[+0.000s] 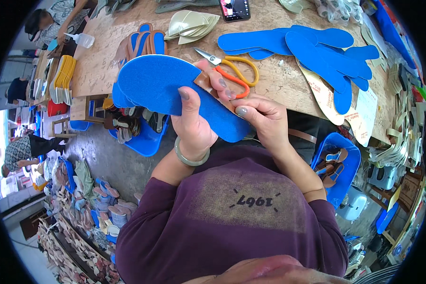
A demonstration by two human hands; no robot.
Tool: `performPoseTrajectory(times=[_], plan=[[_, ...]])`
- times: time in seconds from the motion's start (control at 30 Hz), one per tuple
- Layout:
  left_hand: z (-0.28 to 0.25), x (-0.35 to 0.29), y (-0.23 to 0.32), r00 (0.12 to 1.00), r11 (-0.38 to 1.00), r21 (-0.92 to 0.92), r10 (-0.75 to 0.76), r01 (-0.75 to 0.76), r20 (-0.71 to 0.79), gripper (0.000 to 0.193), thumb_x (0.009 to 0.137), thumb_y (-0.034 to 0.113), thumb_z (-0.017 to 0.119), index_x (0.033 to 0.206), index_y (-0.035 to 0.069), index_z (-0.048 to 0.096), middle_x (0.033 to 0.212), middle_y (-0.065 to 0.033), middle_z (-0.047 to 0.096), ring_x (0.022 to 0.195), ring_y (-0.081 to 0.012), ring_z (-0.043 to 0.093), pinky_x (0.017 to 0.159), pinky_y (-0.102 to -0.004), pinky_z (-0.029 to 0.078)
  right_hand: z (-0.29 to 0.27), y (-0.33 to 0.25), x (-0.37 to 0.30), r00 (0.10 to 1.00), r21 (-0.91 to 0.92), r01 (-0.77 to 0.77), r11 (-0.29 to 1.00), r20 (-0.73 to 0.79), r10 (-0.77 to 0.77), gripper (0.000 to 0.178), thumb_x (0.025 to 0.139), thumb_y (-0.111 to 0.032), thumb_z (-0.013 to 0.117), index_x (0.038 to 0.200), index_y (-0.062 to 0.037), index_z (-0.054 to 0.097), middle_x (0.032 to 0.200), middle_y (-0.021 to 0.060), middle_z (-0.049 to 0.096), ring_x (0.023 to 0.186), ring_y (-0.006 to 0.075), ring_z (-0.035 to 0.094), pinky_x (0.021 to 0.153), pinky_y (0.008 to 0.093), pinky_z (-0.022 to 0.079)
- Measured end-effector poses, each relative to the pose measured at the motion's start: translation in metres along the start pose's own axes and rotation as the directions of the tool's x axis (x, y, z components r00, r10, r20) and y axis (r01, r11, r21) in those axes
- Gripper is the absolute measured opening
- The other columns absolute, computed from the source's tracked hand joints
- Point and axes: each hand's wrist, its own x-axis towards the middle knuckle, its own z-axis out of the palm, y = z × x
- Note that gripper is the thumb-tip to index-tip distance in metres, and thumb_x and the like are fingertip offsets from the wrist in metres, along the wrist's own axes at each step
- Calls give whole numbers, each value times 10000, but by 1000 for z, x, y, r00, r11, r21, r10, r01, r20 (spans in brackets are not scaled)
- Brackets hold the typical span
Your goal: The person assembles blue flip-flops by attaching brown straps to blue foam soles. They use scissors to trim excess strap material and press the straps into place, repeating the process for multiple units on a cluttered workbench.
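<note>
A blue insole (151, 80) lies across my left hand (192, 125), which grips it with the thumb over its face and fingertips curled round the far edge. More blue insoles show beneath its left end. A brown leather strip (203, 82) runs along the insole's far right edge, partly covered by my fingers. My right hand (269, 118) is closed in a pinch on the strip at that edge; the exact contact is hidden by its fingers. Just beyond both hands, scissors (215, 60) with orange and yellow handles rest on the wooden table.
Loose blue insoles (312, 52) spread over the table (142, 14) at right. Brown-strapped blue pieces (146, 40), pale shaped sheets (191, 24) and a phone (235, 9) lie farther back. Blue bins (341, 182) flank me below the table. Other people (57, 19) are at far left.
</note>
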Motion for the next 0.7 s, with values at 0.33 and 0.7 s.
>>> performPoseTrajectory(times=[0.33, 0.7], plan=[[0, 1, -2, 999, 1000, 19, 10, -11, 32, 526, 954, 436, 489, 1268, 23, 403, 908, -86, 499, 760, -145, 502, 718, -325, 469, -2, -4, 3, 999, 1, -16, 1000, 47, 16, 141, 831, -119, 693, 933, -26, 721, 793, 34, 662, 738, 78, 585, 660, 227, 462], [0, -3, -32, 985, 991, 89, -88, 102, -151, 373, 959, 235, 536, 1221, -11, 435, 1045, -171, 627, 1008, -266, 611, 894, -366, 480, 3, -14, 27, 1000, -73, -28, 997, 8, 29, 141, 850, -101, 669, 924, 16, 697, 799, 3, 652, 703, 37, 549, 620, 196, 448]])
